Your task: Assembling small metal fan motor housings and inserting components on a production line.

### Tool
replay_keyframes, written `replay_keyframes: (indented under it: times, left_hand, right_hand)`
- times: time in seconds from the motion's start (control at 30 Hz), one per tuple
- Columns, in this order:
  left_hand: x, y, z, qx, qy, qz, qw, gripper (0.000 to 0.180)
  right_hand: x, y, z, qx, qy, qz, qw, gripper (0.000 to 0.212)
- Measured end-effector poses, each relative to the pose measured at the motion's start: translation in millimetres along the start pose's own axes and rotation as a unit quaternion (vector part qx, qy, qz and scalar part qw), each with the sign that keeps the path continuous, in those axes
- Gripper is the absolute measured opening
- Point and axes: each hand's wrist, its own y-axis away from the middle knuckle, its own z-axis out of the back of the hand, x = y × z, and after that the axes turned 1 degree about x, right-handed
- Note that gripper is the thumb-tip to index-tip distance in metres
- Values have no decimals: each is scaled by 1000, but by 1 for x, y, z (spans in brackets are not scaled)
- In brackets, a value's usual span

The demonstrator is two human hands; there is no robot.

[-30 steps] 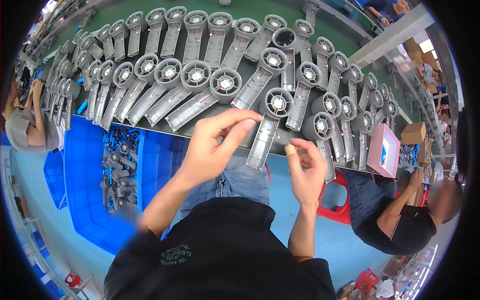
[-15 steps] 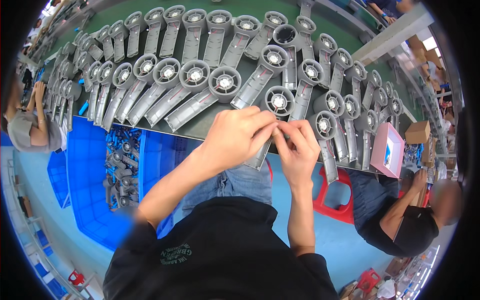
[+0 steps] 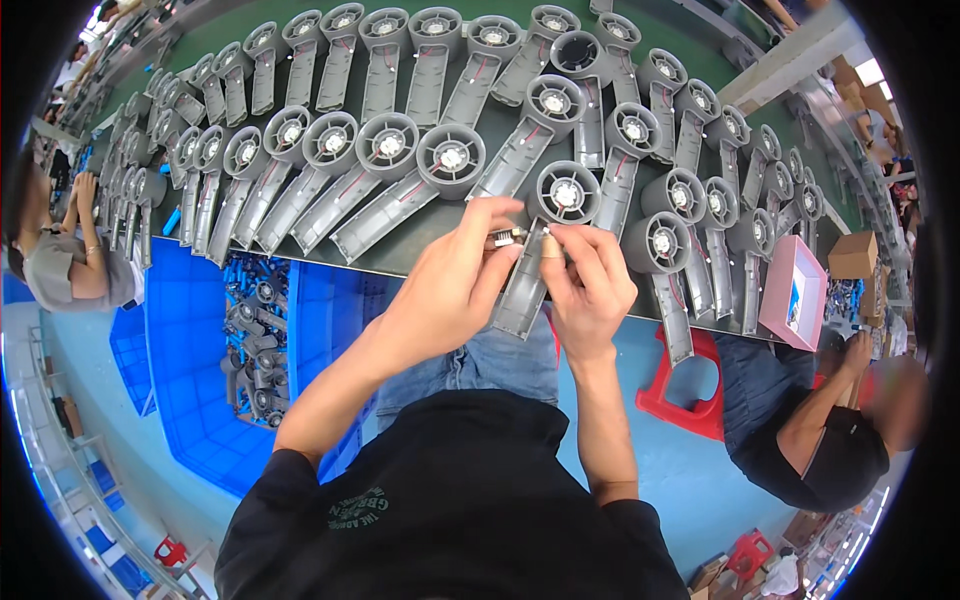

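Between thumb and fingers, my left hand [image 3: 452, 275] pinches a small dark part with metallic and white bits [image 3: 507, 237]; its exact kind is too small to make out. My right hand [image 3: 590, 285] is closed in a pinch at the neck of a grey handheld-fan housing [image 3: 519, 308], and what its fingertips grip is hidden. This housing has a round spoked head with a white centre, and its open handle shell points toward me. A pale band wraps one finger of the right hand.
Rows of similar grey fan housings [image 3: 388, 147] cover the green-topped bench [image 3: 640, 15]. A pink box [image 3: 793, 295] stands at the right edge, near cardboard boxes [image 3: 853, 256]. Below left, a blue bin [image 3: 190, 370] holds grey and blue parts. Red stools [image 3: 690, 395] and co-workers sit either side.
My hands have come apart; the left has shifted slightly left and turned, showing the small part in its fingers. The right stays at the housing's neck. The view has shifted a little.
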Motion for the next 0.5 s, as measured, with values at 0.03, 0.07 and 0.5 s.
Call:
replay_keyframes:
  times: [0.03,0.07,0.5]
  left_hand:
    - [0,0,1,1,-1,1,1000,24]
    - [1,-1,3,18,-38,-9,999,25]
    - [1,-4,15,165,-56,-38,984,39]
  right_hand:
    - [0,0,0,2,5,4,1000,17]
    - [-2,0,0,1,4,2,1000,17]
    - [-5,-4,3,26,-38,-10,999,14]
